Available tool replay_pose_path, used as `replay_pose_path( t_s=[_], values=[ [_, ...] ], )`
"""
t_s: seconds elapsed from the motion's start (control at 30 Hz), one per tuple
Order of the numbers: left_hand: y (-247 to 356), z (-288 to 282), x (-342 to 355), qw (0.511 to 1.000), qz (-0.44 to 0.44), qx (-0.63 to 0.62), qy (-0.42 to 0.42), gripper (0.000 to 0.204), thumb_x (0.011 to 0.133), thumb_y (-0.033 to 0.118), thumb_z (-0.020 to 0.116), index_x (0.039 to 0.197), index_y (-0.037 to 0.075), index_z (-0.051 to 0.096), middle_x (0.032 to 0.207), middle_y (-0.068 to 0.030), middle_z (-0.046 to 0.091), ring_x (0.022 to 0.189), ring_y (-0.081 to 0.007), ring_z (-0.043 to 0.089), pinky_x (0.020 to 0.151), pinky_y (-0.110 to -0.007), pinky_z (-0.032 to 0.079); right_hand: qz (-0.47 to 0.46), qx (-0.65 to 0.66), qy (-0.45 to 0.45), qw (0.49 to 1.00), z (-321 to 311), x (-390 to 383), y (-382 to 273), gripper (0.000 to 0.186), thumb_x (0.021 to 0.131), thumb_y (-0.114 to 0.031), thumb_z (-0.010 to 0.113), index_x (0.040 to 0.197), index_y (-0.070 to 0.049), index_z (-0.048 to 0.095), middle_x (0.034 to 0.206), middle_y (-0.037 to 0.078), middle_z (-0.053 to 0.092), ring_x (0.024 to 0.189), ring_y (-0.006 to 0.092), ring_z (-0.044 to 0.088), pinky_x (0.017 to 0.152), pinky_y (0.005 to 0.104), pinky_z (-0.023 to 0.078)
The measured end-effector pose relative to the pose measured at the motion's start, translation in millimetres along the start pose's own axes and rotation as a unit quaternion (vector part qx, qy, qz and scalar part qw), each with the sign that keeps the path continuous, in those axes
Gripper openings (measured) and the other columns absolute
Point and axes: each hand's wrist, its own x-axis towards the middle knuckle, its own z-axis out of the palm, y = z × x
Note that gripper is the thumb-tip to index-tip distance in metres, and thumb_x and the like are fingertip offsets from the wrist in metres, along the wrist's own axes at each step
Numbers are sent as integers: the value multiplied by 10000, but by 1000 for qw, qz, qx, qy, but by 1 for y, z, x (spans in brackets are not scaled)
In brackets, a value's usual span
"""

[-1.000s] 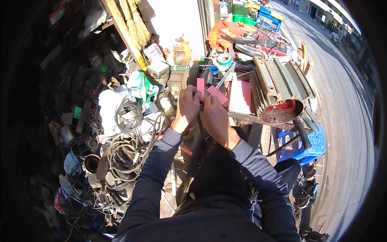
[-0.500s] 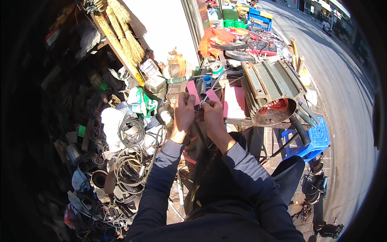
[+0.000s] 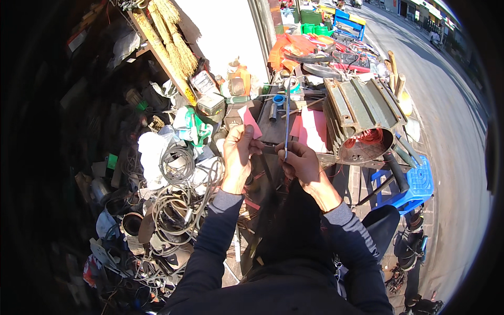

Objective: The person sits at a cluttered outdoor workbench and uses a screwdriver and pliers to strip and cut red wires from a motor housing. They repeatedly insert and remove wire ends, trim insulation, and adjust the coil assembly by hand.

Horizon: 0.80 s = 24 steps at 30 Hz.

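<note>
My left hand (image 3: 239, 157) pinches a narrow pink paper piece (image 3: 251, 124) between thumb and fingers. Beside it, my right hand (image 3: 303, 165) is closed around long, slim scissors (image 3: 287, 113), whose blades point away from me; my fingers hide the handles. The hands are a little apart, over the near edge of a dark bench (image 3: 270, 134). To the right of the blades lie a small pink piece (image 3: 296, 126) and a larger pink sheet (image 3: 314, 128). Beyond the left hand's paper stands a grey tube with a blue rim (image 3: 276, 106).
A finned metal motor housing (image 3: 362, 110) with red wire inside sits on the bench's right. Coiled cables (image 3: 181, 205) and scrap crowd my left. A blue plastic stool (image 3: 415, 181) stands at right, beside the road (image 3: 446, 131). Several tools and orange plastic (image 3: 291, 50) lie farther off.
My hands have moved apart and slightly toward me. The scissors have come away from the paper and now point straight ahead. The view has shifted a little.
</note>
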Motion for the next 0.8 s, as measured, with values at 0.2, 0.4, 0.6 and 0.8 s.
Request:
replay_pose_path(
  t_s=[0.2, 0.4, 0.6, 0.8],
  values=[
    [-20, -2, -55, 995, -88, -35, -5, 163, 1055, 163, 636, 1122, 14, 627, 950, -91, 717, 796, -211, 756, 664, -305, 621, 51, -218, -60, 973, -37, -149, 29, 302, 930, -174, 783, 1189, -58, 680, 935, 9, 667, 825, 84, 612, 749, 267, 510],
    [-47, 14, -103, 988, -145, -26, -37, 168, 1035, 167, 669, 1102, 14, 657, 929, -85, 744, 749, -185, 759, 626, -283, 625, 213, -209, -47, 953, -68, -252, 42, 482, 809, -271, 860, 1190, -39, 676, 867, -31, 591, 766, 61, 524, 686, 240, 415],
    [-75, 37, -150, 985, -138, -56, -85, 156, 1039, 138, 657, 1090, -9, 660, 927, -106, 735, 731, -176, 741, 617, -280, 615, 190, -221, -20, 956, -65, -309, 51, 524, 760, -295, 845, 1180, -36, 671, 844, -25, 574, 770, 69, 524, 691, 247, 417],
    [-63, 45, -183, 983, -122, -40, -131, 111, 1042, 81, 620, 1076, -12, 671, 963, -114, 743, 723, -151, 725, 642, -277, 613, 158, -259, 0, 953, -41, -335, 53, 517, 732, -229, 818, 1191, -40, 672, 949, 9, 615, 850, 102, 562, 765, 261, 455]
  ],
)
